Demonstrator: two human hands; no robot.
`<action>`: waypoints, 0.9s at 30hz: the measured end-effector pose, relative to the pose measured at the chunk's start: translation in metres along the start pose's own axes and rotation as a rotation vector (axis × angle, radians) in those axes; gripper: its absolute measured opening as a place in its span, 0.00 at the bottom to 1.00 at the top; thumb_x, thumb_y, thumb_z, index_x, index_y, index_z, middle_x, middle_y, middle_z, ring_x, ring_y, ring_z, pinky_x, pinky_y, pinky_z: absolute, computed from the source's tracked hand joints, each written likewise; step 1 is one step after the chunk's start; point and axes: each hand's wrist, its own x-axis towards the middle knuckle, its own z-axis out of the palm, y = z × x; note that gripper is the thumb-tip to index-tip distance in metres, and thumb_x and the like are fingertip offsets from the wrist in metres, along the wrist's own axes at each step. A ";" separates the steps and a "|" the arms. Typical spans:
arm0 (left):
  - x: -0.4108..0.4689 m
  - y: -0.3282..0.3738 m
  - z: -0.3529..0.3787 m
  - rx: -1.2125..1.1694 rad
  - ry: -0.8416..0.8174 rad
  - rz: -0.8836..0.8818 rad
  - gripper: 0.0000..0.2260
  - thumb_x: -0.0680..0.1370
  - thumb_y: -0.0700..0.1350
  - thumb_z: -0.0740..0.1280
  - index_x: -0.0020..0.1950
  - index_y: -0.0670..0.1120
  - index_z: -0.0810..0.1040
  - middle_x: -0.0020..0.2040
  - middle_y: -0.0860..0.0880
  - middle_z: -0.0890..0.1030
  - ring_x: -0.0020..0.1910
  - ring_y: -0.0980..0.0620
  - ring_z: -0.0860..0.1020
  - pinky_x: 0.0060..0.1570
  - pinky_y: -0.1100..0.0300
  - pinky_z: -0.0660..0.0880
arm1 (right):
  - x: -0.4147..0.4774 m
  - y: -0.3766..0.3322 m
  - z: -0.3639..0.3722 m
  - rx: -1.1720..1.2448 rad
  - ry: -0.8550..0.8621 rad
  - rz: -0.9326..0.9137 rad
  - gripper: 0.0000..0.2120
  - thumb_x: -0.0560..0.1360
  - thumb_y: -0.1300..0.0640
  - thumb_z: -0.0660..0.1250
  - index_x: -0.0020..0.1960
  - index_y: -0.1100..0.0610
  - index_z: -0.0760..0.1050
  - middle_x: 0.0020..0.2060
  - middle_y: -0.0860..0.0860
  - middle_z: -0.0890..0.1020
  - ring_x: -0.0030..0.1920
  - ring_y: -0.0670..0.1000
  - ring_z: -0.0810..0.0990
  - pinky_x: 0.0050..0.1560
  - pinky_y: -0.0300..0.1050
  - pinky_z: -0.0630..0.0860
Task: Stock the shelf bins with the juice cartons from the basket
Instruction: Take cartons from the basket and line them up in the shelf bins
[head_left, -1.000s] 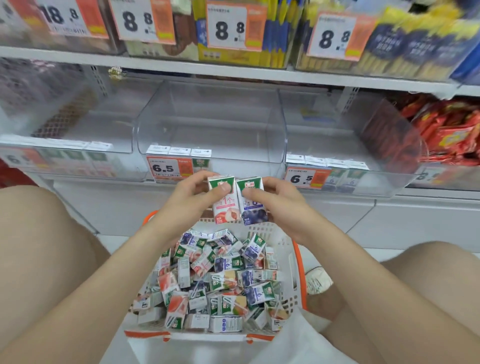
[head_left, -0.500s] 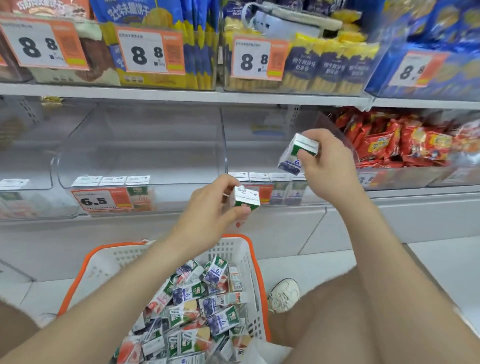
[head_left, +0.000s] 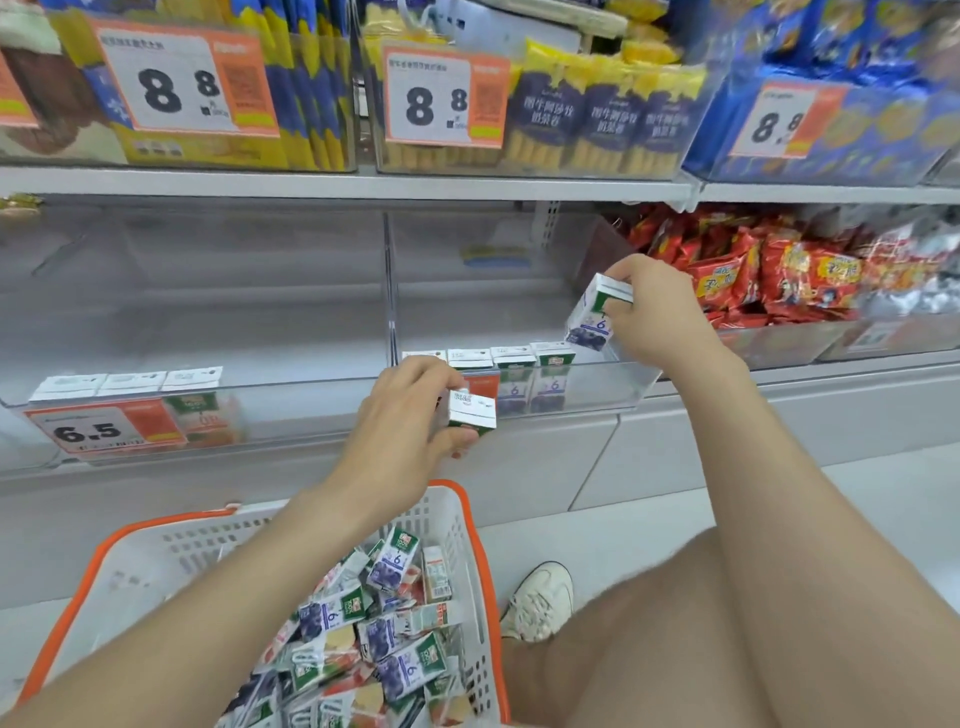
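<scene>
My right hand (head_left: 657, 314) grips a blueberry juice carton (head_left: 592, 317), tilted, just over the right end of the right clear bin (head_left: 623, 384). Several blueberry cartons (head_left: 535, 374) stand in a row along that bin's front wall. My left hand (head_left: 405, 415) holds a second carton (head_left: 471, 413) in front of the same bin, near its left end and below its rim. The left clear bin (head_left: 291, 410) holds three cartons (head_left: 130, 384) at its front left. The white basket with orange rim (head_left: 467, 514) sits below, holding several mixed cartons (head_left: 384, 634).
Red snack packs (head_left: 779, 270) fill the bin to the right. The upper shelf (head_left: 467, 182) carries blue and yellow packs behind 8.8 price tags. A 6.5 tag (head_left: 98, 428) hangs on the left bin. My knees and a white shoe (head_left: 540, 597) are beside the basket.
My right hand has lowered its blueberry carton down toward the right end of the right bin. My left hand has barely shifted with its carton. The camera has tilted up slightly.
</scene>
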 end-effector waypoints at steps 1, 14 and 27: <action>0.000 0.001 0.001 0.014 0.004 0.001 0.17 0.76 0.49 0.78 0.62 0.55 0.76 0.64 0.57 0.73 0.64 0.52 0.69 0.61 0.51 0.70 | -0.001 -0.002 -0.001 -0.005 0.000 -0.008 0.14 0.76 0.67 0.65 0.59 0.60 0.80 0.56 0.59 0.83 0.59 0.63 0.78 0.58 0.52 0.75; 0.006 0.024 0.017 0.070 0.009 -0.033 0.20 0.76 0.59 0.76 0.65 0.59 0.76 0.69 0.60 0.70 0.70 0.51 0.61 0.60 0.54 0.58 | -0.004 0.000 0.017 -0.170 -0.223 0.010 0.16 0.75 0.69 0.65 0.61 0.59 0.78 0.57 0.61 0.81 0.54 0.64 0.79 0.53 0.55 0.79; 0.009 0.016 0.000 -0.027 -0.003 -0.068 0.19 0.76 0.54 0.78 0.64 0.54 0.79 0.66 0.58 0.73 0.68 0.53 0.65 0.65 0.52 0.67 | -0.014 -0.016 0.012 -0.206 -0.380 0.036 0.15 0.77 0.62 0.61 0.61 0.61 0.78 0.62 0.61 0.79 0.61 0.66 0.77 0.63 0.59 0.76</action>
